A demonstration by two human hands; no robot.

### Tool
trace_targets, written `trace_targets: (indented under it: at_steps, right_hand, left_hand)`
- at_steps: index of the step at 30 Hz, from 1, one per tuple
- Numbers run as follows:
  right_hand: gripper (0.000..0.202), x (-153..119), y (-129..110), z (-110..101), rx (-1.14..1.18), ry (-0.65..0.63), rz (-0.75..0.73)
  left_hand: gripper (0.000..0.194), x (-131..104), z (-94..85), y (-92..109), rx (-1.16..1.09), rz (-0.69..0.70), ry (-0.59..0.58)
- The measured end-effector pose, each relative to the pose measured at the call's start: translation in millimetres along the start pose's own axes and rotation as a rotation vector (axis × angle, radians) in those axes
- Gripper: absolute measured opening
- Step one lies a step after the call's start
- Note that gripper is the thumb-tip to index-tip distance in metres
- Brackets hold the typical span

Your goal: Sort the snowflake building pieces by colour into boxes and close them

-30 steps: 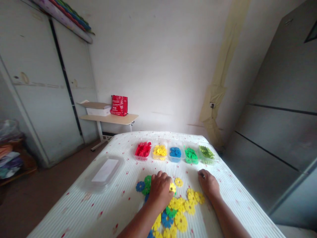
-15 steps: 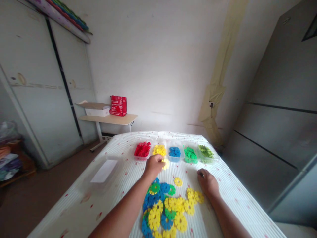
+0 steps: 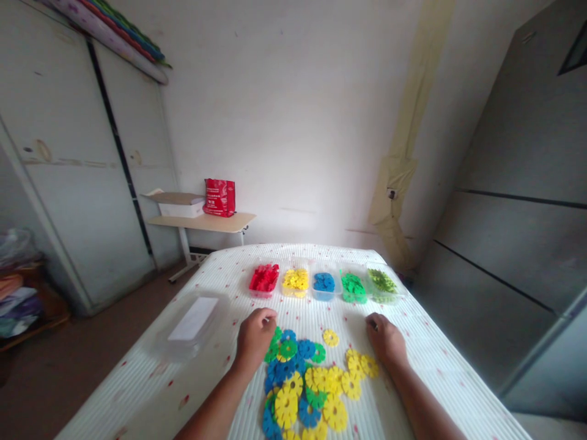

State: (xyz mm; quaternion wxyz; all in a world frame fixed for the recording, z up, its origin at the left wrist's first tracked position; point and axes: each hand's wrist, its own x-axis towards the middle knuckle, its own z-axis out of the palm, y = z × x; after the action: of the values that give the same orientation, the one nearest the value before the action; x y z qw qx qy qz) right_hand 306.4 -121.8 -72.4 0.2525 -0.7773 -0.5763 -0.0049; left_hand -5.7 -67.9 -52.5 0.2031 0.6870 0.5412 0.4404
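Note:
My left hand (image 3: 257,335) is just left of the pile, its fingers curled together beside the green snowflake discs (image 3: 272,349); nothing shows in it. My right hand (image 3: 387,340) rests closed on the tablecloth, right of the yellow discs (image 3: 353,366). A small dark spot shows between its thumb and finger, too small to name. Between my forearms lies a mixed pile of slotted plastic discs: blue discs (image 3: 282,370), yellow discs and green ones. One yellow disc (image 3: 331,337) lies apart at the pile's far side.
Beyond my hands stands a row of clear tubs: red pieces (image 3: 265,278), yellow pieces (image 3: 296,280), blue pieces (image 3: 324,282), green pieces (image 3: 353,286) and light green pieces (image 3: 381,281). A clear lid with white paper (image 3: 193,318) lies left. A side table (image 3: 215,221) holds a red bag (image 3: 219,197).
My left hand has let go of a yellow disc at the yellow tub and come back, left and toward me, to the pile's edge. My right hand has stayed in place.

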Motion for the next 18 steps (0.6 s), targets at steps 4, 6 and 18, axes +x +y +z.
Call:
trace_targets:
  at_steps: [4,6,18]
  right_hand:
    - [0.019,-7,-23,-5,0.052,-0.029,-0.099]
    - [0.021,-13,-44,-7,0.113,-0.075,-0.205]
    - [0.016,-41,-105,8,-0.064,-0.311,-0.277]
  left_hand:
    - [0.016,-19,-14.7,-32,0.041,-0.034,0.093]
    - [0.018,-23,-18.4,-42,0.026,-0.085,0.139]
    - [0.02,-22,-15.7,-49,0.016,-0.114,0.141]
